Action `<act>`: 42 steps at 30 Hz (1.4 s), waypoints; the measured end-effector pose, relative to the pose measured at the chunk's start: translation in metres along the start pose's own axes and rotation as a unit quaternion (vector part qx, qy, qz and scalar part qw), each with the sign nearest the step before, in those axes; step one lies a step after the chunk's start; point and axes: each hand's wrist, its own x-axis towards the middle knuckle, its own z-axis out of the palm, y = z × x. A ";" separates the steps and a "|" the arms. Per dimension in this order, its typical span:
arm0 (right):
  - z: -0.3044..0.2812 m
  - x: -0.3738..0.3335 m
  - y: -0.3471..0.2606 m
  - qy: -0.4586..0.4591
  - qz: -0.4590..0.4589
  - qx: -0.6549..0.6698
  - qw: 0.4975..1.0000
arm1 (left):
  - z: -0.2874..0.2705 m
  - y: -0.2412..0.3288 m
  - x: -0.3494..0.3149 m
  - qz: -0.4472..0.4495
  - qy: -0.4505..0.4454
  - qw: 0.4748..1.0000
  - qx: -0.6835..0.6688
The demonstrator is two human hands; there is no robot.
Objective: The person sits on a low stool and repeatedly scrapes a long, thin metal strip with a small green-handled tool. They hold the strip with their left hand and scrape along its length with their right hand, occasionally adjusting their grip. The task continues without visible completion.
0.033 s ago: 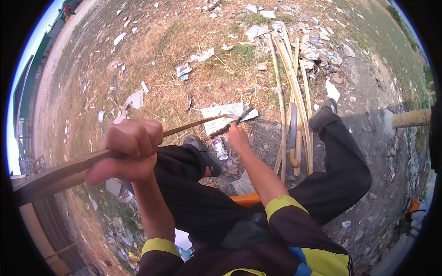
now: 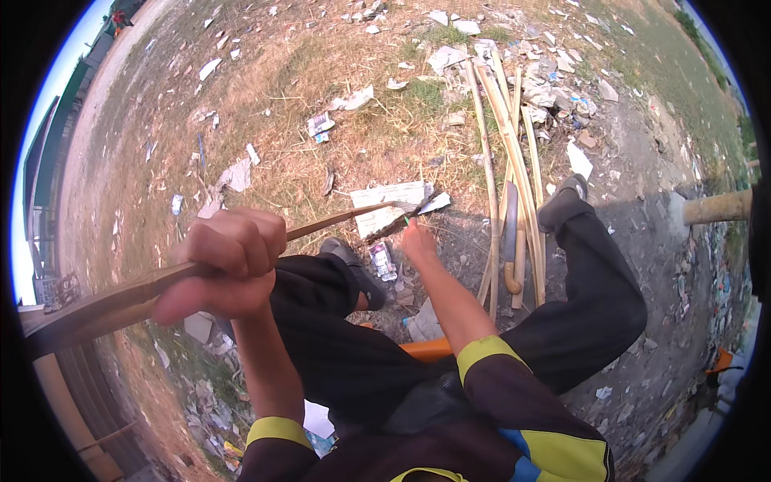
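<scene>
My left hand (image 2: 223,263) is closed round a long bamboo strip (image 2: 325,221), which runs from the lower left to a narrow tip in front of me. Low between my knees, my right hand (image 2: 419,243) is closed on a small tool with a green handle (image 2: 413,217). A thin dark end sticks out beyond its fingers, just past the strip's tip; whether it is a blade is too small to tell. Beneath the tip lies a pale flat piece of board (image 2: 384,195) on the ground.
Several long bamboo strips (image 2: 514,132) lie on the ground to the right. Among them rests a machete (image 2: 511,233) with a wooden handle. An orange seat (image 2: 426,349) shows under me. Paper scraps (image 2: 353,98) litter the grass, and a thick pole (image 2: 719,207) juts in at right.
My right hand has shifted slightly right and nearer to me, with the small tool in it. My left hand and the bamboo strip have barely moved.
</scene>
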 end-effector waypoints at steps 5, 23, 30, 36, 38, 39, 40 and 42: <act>0.008 0.005 0.003 -0.032 0.026 0.020 0.999 | -0.016 0.003 0.001 -0.010 0.012 1.000 -0.008; -0.121 -0.128 -0.112 0.013 -0.174 0.277 0.945 | 0.002 0.010 -0.023 -0.007 0.175 0.984 0.043; -0.123 -0.121 -0.114 0.025 -0.189 0.205 0.960 | -0.003 0.013 -0.020 -0.015 0.122 0.992 0.025; -0.109 -0.099 -0.097 0.000 -0.146 0.151 0.978 | -0.005 0.009 -0.017 0.000 0.067 0.998 0.011; -0.116 -0.107 -0.107 0.024 -0.166 0.175 0.970 | 0.003 0.008 -0.017 0.003 0.056 0.998 0.019; -0.112 -0.107 -0.108 0.026 -0.165 0.177 0.970 | 0.001 0.007 -0.017 0.000 0.052 0.999 0.011; -0.110 -0.106 -0.106 0.031 -0.164 0.179 0.970 | -0.002 0.007 -0.015 -0.001 0.046 0.999 0.001; -0.093 -0.093 -0.084 0.027 -0.141 0.145 0.979 | -0.002 0.008 -0.014 0.000 0.051 0.999 0.002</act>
